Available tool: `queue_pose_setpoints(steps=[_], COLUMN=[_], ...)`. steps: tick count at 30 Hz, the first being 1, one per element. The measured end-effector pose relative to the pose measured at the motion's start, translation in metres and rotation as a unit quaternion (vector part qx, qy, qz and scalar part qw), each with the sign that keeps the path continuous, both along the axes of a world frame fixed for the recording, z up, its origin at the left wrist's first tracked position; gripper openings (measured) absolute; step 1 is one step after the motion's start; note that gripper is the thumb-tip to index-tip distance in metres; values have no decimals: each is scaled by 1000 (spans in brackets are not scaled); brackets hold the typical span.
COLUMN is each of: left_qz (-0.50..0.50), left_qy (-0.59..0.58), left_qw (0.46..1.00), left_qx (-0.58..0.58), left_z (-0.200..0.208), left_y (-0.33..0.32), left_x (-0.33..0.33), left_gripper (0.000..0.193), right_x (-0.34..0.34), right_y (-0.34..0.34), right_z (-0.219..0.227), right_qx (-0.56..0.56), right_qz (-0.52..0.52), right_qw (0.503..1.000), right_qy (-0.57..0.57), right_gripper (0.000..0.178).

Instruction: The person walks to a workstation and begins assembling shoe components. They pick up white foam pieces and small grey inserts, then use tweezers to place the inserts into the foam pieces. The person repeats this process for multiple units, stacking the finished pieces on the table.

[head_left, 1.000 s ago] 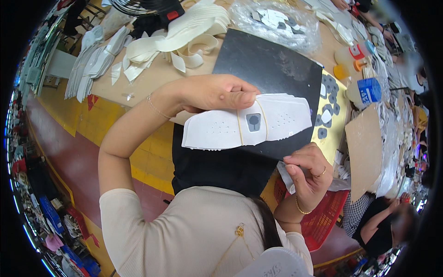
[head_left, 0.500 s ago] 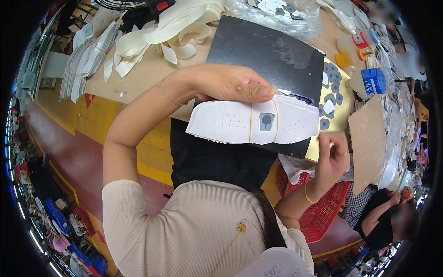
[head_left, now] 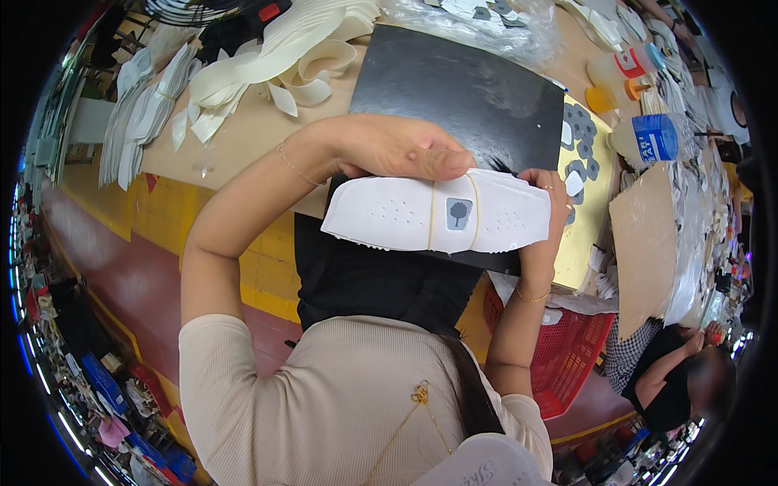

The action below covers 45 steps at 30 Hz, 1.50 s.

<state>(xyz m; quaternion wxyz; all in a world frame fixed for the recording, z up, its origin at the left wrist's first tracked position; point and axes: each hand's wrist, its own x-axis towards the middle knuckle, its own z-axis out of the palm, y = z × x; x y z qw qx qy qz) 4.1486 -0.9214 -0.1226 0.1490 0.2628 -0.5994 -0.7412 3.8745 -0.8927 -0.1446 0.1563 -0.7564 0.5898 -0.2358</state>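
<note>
On the brown tabletop [head_left: 243, 150], pale stacks [head_left: 154, 109] lie leftmost. My left hand [head_left: 397, 148] pinches the white bundle [head_left: 381, 215] by its top edge, before the black mat [head_left: 454, 93]; elastic strands [head_left: 433, 215] already cross it. My right hand [head_left: 553, 215] curls behind its right end, grip hidden. Gray patches [head_left: 585, 150] lie loose beyond.

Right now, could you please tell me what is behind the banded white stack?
The black board shows above and below the stack, the right hand at its right end. What the stack and left hand cover is hidden.
</note>
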Motion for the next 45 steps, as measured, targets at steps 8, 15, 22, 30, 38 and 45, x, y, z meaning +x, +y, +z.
queue_pose_setpoints(steps=[8, 15, 22, 30, 38, 45], left_qz=[44, 103, 193, 229, 159, 3], left_qy=[94, 125, 59, -30, -106, -105], left_qw=[993, 977, 972, 973, 981, 978], left_qx=[57, 137, 125, -1, -35, -183], left_z=[-1, -5, 8, 18, 34, 47], left_y=[5, 13, 26, 41, 47, 61], left_x=[-7, -18, -33, -31, -14, -8], left_gripper=[83, 77, 74, 82, 72, 66], right_x=[-45, -55, 21, 43, 16, -39], right_y=[23, 35, 40, 33, 63, 41], right_z=[-6, -14, 43, 39, 36, 59], right_qx=[-32, -141, -121, -89, 228, 81], right_qz=[-217, -186, 5, 43, 140, 295], right_qw=[975, 969, 963, 975, 804, 919], right_qy=[-45, 81, -241, -200, -531, -247], right_gripper=[18, 27, 23, 14, 19, 20])
